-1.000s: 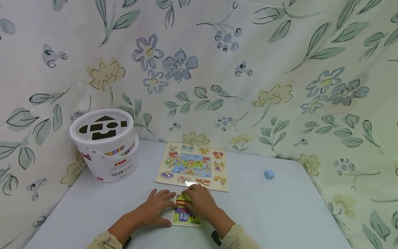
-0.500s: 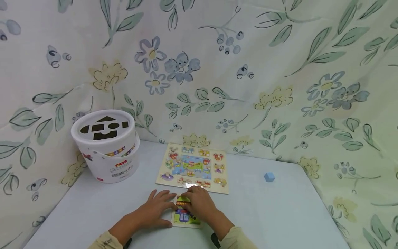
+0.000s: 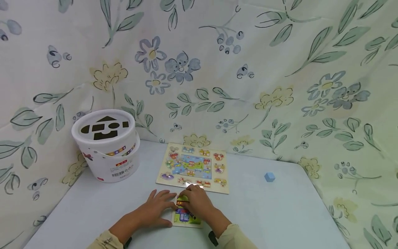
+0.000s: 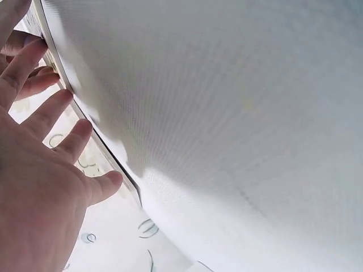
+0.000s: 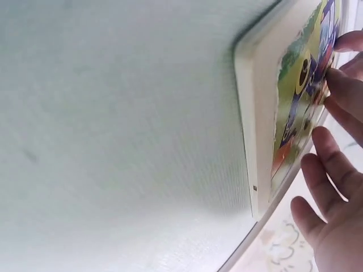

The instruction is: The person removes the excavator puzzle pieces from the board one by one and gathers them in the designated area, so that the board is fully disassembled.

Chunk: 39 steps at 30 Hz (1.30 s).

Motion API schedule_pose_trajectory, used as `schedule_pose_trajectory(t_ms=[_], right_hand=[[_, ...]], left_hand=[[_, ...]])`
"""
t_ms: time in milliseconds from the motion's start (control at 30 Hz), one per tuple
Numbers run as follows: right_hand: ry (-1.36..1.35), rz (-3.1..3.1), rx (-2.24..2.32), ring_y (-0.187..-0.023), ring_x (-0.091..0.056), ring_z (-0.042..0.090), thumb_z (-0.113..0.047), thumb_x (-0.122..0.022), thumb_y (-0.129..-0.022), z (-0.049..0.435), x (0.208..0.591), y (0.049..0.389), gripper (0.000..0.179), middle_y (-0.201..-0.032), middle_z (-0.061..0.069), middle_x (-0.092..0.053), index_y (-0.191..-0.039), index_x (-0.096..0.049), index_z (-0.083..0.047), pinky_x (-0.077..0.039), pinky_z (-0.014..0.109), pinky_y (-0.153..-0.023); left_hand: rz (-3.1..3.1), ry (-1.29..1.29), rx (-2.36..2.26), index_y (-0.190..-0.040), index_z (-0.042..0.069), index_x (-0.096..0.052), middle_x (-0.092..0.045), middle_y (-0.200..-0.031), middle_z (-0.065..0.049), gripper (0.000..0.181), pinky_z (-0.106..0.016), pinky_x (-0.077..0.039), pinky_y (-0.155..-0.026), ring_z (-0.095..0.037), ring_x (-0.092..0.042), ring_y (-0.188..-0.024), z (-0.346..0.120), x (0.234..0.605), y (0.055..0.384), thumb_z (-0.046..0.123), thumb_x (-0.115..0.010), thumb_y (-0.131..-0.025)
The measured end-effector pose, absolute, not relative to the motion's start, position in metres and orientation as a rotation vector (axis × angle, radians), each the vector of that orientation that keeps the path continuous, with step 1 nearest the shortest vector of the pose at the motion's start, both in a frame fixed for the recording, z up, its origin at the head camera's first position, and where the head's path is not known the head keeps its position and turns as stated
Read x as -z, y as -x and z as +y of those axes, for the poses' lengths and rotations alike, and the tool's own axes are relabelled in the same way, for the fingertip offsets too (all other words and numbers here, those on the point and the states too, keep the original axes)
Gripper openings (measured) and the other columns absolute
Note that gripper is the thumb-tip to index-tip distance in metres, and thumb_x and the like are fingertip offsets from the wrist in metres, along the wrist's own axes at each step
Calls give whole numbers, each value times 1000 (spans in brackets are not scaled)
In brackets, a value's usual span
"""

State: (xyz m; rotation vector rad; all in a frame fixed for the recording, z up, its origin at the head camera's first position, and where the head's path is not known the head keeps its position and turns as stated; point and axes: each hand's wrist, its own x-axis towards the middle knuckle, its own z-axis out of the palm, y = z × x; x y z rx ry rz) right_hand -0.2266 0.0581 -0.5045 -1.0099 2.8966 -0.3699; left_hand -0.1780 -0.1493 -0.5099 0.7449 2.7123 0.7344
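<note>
A small wooden jigsaw board [image 3: 186, 224] with a bright vehicle picture lies flat near the front of the table, between both hands. My left hand [image 3: 155, 209] is at its left side, fingers spread and fairly straight, thumb by the near left corner. In the left wrist view the fingertips [image 4: 83, 126] line up along the board's edge. My right hand [image 3: 200, 202] reaches over the board's upper right part, covering some of the picture. The right wrist view has its fingertips [image 5: 321, 135] at the picture's far side, with the board's thick pale border [image 5: 258, 113] facing the camera.
Behind the small board lies a larger wooden peg puzzle [image 3: 196, 186] with several pictured pieces. A white bucket [image 3: 109, 159] with shape cutouts in its lid stands at the back left. One blue cube [image 3: 269, 177] sits at the right. Floral cloth [image 3: 217, 69] hangs behind the table.
The right hand has shifted very slightly left over the small board. The left hand stays at the board's left side. The camera view has tipped a little.
</note>
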Motion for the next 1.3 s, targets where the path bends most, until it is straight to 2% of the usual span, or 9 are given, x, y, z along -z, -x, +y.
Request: schedule_pose_trajectory(t_ms=[233,700,867,1100,1300], right_hand=[[1020,2857,365,-93,-50,10,-36,-69,-89,56,502,229,18,-103,-8,-57,-106,-70,-31,-47,36,-87],[1086,2816,310,-101,-52,10,-32,-68,-90,55,498,233,9,-106,-12,-59,-99,-70,-32,-46,38,-94],[1169,2829,264,-103,-54,10,-34,-68,-90,56,502,234,14,-106,-12,-61,-104,-69,-32,-47,36,-93],[1041,2852,265,-101,-57,12,-39,-71,-86,56,502,237,20,-105,-13,-66,-103,-71,-29,-47,39,-94],[1201,2907,163,-94,-57,9,-45,-73,-82,56,499,238,25,-103,-15,-69,-102,-76,-30,-48,37,-92]], left_hand=[[2712,-748,-734,-112,32,-68,-46,-147,-8,43,-79,-12,-104,-41,-31,-140,-149,510,179,52,-76,-75],[2744,-759,-702,-111,31,-69,-48,-145,-7,43,-81,-14,-101,-40,-33,-139,-149,507,178,53,-76,-75],[2757,-767,-693,-111,30,-69,-48,-145,-8,43,-81,-14,-101,-40,-34,-139,-149,506,177,53,-76,-75],[2741,-761,-709,-111,32,-69,-48,-146,-7,42,-80,-14,-102,-39,-33,-139,-149,509,178,53,-75,-76],[2741,-769,-710,-112,31,-69,-47,-147,-7,42,-80,-13,-102,-39,-32,-140,-151,509,179,53,-75,-76]])
